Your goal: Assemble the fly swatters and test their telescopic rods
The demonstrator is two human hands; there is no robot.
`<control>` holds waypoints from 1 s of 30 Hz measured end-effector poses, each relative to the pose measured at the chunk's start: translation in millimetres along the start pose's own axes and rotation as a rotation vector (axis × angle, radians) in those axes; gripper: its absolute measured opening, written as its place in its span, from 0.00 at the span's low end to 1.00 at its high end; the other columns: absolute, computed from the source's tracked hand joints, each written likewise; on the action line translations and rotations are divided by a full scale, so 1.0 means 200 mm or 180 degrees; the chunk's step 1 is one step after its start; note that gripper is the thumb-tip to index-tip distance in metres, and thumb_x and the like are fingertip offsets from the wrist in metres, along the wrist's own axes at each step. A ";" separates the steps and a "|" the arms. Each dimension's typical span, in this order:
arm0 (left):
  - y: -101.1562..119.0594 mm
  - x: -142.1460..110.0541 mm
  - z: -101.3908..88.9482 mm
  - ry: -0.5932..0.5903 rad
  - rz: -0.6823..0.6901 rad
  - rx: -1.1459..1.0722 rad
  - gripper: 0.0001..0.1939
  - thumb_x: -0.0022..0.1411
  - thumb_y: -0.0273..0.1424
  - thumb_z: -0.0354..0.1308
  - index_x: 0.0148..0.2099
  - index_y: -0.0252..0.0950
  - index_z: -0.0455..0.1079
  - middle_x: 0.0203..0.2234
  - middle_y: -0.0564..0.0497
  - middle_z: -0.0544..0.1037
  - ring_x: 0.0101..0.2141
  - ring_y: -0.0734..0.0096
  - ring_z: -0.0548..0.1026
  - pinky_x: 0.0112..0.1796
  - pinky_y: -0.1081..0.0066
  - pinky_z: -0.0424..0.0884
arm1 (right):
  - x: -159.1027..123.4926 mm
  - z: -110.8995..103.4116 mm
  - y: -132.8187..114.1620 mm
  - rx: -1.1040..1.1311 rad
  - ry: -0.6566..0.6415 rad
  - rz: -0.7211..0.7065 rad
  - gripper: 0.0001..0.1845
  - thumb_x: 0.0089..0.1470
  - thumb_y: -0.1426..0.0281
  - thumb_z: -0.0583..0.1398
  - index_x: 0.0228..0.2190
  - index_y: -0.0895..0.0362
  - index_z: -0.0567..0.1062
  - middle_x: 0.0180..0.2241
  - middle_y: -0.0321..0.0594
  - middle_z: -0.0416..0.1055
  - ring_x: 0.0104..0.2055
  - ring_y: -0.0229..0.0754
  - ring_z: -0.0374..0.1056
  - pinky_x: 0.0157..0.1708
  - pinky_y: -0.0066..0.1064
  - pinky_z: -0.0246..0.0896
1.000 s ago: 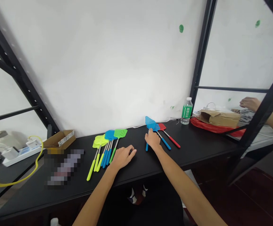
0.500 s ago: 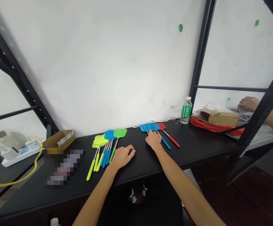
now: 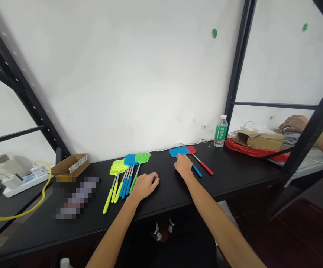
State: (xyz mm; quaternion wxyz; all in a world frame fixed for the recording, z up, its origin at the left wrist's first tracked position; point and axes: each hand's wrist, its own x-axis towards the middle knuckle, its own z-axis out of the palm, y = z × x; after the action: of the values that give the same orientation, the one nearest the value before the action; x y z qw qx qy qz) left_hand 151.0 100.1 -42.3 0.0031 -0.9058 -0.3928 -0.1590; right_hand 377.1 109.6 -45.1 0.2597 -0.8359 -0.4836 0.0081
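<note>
My right hand is closed around a blue fly swatter, whose handle is hidden under the fingers. Its head overlaps that of another blue swatter, whose blue handle shows past my hand. Just to the right lies a red fly swatter. My left hand rests on the black table, loosely curled, thumb apart from the fingers and nothing in it. Beside it are a green fly swatter, several blue fly swatters and several yellow fly swatters, fanned with overlapping heads.
A water bottle stands near the wall at the right. An open cardboard box sits at the left, near a power strip and a yellow cable. Beyond the right frame post, another person's hand is near a cardboard box.
My right hand has shifted slightly right with the blue swatter, bringing its head closer over the other blue one. My left hand has stayed put.
</note>
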 end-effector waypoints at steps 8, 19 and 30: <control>-0.11 0.01 0.03 0.1114 -0.1298 0.0974 0.12 0.64 0.32 0.49 0.42 0.37 0.72 0.40 0.43 0.76 0.43 0.56 0.73 0.43 0.62 0.62 | 0.01 0.02 0.02 -0.0101 0.0084 -0.0038 0.16 0.55 0.75 0.57 0.45 0.54 0.74 0.48 0.50 0.67 0.51 0.54 0.66 0.41 0.37 0.62; -0.19 0.00 0.06 0.0772 -0.1463 0.1257 0.19 0.65 0.26 0.45 0.52 0.32 0.72 0.41 0.39 0.77 0.43 0.52 0.75 0.43 0.58 0.66 | 0.00 0.01 -0.02 0.0166 0.0555 -0.0374 0.14 0.58 0.72 0.54 0.43 0.54 0.76 0.45 0.49 0.68 0.50 0.52 0.62 0.40 0.35 0.60; -0.08 0.02 0.02 0.1617 -0.0616 0.0657 0.20 0.69 0.31 0.43 0.59 0.37 0.66 0.44 0.45 0.75 0.36 0.65 0.74 0.36 0.69 0.66 | -0.03 0.10 -0.13 0.2936 -0.0465 -0.1284 0.15 0.57 0.59 0.57 0.32 0.55 0.78 0.28 0.38 0.72 0.27 0.38 0.65 0.26 0.28 0.56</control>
State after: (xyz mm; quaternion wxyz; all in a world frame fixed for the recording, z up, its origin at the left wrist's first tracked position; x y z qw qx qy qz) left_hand 143.3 115.2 -46.9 0.1783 -0.7902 -0.4781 -0.3395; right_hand 348.7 123.9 -51.8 0.5637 -0.5215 -0.5983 0.2290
